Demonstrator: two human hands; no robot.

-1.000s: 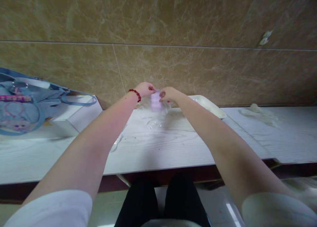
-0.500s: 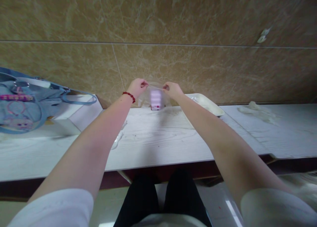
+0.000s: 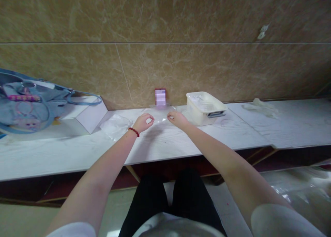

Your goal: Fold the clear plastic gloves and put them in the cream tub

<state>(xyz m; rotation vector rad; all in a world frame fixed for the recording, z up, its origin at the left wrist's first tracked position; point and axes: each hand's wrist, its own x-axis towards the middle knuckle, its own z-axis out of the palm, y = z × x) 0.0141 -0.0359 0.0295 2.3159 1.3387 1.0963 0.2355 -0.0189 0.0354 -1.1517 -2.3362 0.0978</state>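
Left hand (image 3: 143,121) and right hand (image 3: 176,119) each pinching an edge of a clear plastic bag (image 3: 159,113) lying flat on the white bench (image 3: 181,144), near a cream tray (image 3: 204,107) on its right.

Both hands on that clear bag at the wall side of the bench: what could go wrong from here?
1. The small pink box stands upright against the wall just behind the clear bag; a tug by the left hand or right hand might tip it.
2. The thin film looks slippery, so a pinch may slip.
3. The white tray sits close beside the right hand; an elbow swing could nudge it.
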